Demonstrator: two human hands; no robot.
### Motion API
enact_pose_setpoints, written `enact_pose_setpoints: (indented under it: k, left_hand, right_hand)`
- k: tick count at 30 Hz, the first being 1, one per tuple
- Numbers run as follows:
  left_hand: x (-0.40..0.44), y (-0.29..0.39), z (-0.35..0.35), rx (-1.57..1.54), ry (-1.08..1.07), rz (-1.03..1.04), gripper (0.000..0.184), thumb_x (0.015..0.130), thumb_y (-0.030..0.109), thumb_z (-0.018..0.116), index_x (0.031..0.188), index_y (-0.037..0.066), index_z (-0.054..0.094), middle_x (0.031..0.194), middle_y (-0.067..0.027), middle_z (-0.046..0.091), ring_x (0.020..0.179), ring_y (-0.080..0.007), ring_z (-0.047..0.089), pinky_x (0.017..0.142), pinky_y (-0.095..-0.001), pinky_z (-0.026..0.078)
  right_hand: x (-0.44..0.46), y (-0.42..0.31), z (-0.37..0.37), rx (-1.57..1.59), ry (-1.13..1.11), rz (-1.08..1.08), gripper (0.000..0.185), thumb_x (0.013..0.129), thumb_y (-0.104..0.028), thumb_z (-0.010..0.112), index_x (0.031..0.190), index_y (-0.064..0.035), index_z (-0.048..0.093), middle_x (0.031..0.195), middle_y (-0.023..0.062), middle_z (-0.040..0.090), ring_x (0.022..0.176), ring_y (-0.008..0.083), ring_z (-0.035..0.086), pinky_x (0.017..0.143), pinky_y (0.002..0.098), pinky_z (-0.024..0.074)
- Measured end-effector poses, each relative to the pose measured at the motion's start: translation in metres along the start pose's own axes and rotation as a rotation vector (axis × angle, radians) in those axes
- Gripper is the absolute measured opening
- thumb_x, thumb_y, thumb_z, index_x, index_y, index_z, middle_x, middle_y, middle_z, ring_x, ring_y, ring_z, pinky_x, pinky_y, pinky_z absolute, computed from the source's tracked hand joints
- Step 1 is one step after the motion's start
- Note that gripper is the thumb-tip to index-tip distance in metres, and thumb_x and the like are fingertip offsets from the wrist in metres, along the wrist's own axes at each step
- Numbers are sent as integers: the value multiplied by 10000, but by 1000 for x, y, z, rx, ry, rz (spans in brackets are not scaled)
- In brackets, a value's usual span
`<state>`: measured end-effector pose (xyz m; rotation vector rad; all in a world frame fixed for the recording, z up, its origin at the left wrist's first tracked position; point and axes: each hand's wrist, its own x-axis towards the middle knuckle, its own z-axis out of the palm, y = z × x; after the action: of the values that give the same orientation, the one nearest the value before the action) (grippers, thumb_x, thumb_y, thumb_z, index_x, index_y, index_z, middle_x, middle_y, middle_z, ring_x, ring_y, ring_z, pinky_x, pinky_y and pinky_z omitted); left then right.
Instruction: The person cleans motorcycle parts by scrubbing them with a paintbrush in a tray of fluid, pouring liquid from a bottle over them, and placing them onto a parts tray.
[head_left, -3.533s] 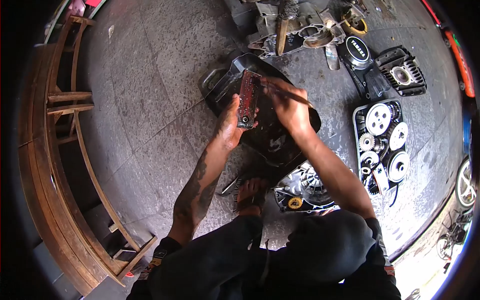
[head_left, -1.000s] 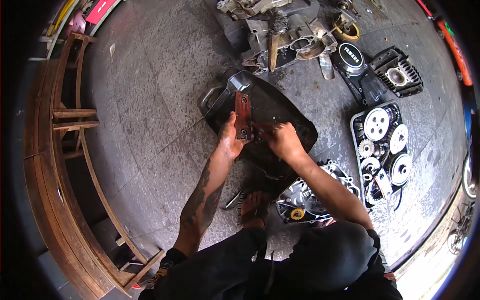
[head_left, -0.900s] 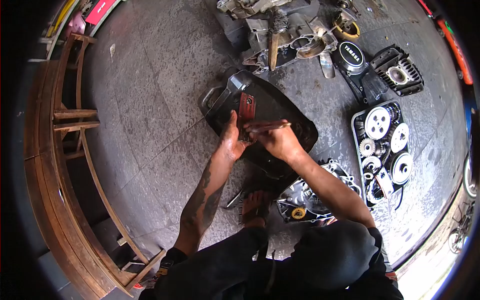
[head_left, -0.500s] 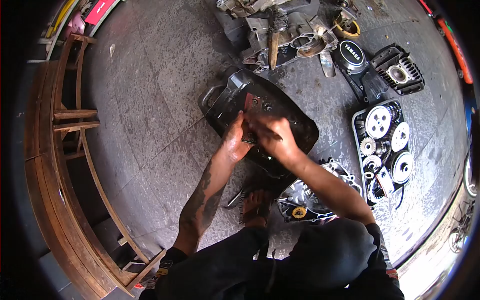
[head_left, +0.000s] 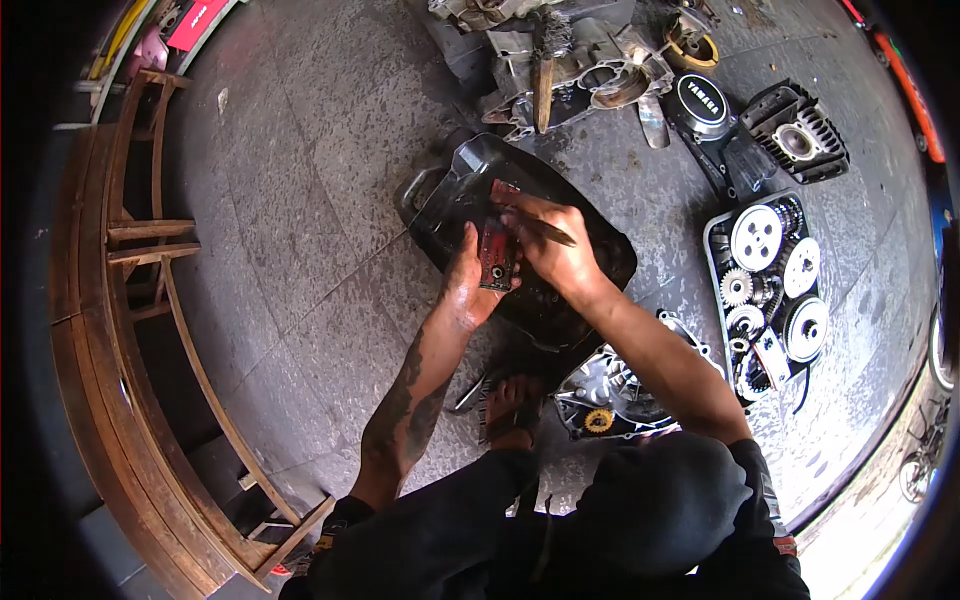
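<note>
The wet-looking red part (head_left: 496,262), held over the black pan (head_left: 590,218) at the person's 12 o'clock, could slip into it if the slick surface slides under the tool's pressure, or the tool could skid off its edge onto the supporting fingers. The left hand (head_left: 466,285) is closed round the part's lower end, thumb at 9 o'clock and fingertips at 3. The right hand (head_left: 565,245) is closed on a dark-handled tool (head_left: 550,232), its handle angled toward 4 o'clock.
</note>
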<state>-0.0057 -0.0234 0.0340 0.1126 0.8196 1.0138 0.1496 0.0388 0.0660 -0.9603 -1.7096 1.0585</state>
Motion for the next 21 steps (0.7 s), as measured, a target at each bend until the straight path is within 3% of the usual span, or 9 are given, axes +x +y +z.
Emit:
enact_pose_setpoints:
  k: [4, 6, 8, 10, 12, 15, 18, 20, 21]
  left_hand:
    - [-1, -2, 1, 10, 3, 5, 582, 974, 604, 330, 1224, 125, 546, 1012, -59, 637, 892, -197, 605, 723, -361, 503]
    - [2, -3, 9, -11, -73, -7, 588, 974, 604, 329, 1225, 119, 546, 1020, -66, 640, 906, -204, 610, 744, -362, 509]
    - [2, -8, 25, -33, 252, 84, 612, 947, 644, 358, 1240, 138, 536, 1012, -81, 642, 887, -175, 617, 719, -347, 501]
    - [-2, -1, 4, -33, 228, 56, 587, 961, 621, 353, 1236, 137, 540, 1007, -72, 647, 891, -175, 619, 735, -345, 499]
    - [-1, 0, -3, -25, 199, 17, 562, 974, 597, 348, 1232, 137, 544, 1003, -62, 652, 895, -175, 620, 751, -342, 496]
    - [1, -2, -3, 36, 227, 84, 525, 993, 556, 347, 1214, 129, 557, 971, -51, 657, 884, -176, 622, 759, -336, 499]
    - [9, -4, -13, 21, -198, -1, 509, 1006, 527, 342, 1202, 115, 567, 1063, -58, 650, 989, -204, 615, 881, -400, 494]
    - [5, -4, 16, 26, 269, 117, 514, 1000, 540, 344, 1203, 122, 564, 990, -45, 648, 864, -166, 621, 720, -319, 507]
    - [2, -3, 9, 21, 274, 118, 514, 1000, 540, 344, 1203, 122, 564, 990, -45, 648, 864, -166, 621, 720, -319, 507]
  right_hand:
    - [8, 10, -10, -92, 188, -129, 271, 804, 51, 598, 1062, 8, 669, 985, 203, 680, 842, 341, 689, 722, 357, 556]
    - [-3, 18, -7, -22, 46, -129, 217, 866, -8, 584, 1065, 7, 669, 1022, 163, 697, 921, 292, 695, 781, 332, 554]
    - [-21, -1, -1, -12, -156, 113, 217, 859, -6, 608, 1067, 0, 670, 1008, 164, 694, 922, 298, 693, 776, 345, 553]
    - [-38, -11, 10, 93, -134, -125, 280, 801, 37, 634, 1076, -6, 669, 961, 193, 682, 863, 352, 684, 733, 377, 555]
    - [-41, -15, 11, 106, -183, -27, 269, 806, 25, 641, 1070, -12, 674, 935, 182, 690, 820, 335, 692, 707, 368, 560]
    - [-15, -9, -3, 59, 21, 85, 183, 844, -2, 627, 1017, -10, 686, 846, 191, 681, 700, 320, 686, 627, 339, 551]
    - [-4, 10, -3, 12, 48, 49, 170, 840, -30, 626, 999, -8, 682, 845, 209, 670, 695, 331, 682, 617, 355, 548]
    - [-24, 1, 2, 33, -110, 23, 205, 821, -24, 631, 1020, -17, 682, 903, 212, 678, 765, 345, 690, 674, 372, 560]
    - [-35, -8, 6, 35, -149, -51, 231, 813, 0, 623, 1037, -16, 682, 958, 208, 683, 845, 351, 690, 741, 377, 564]
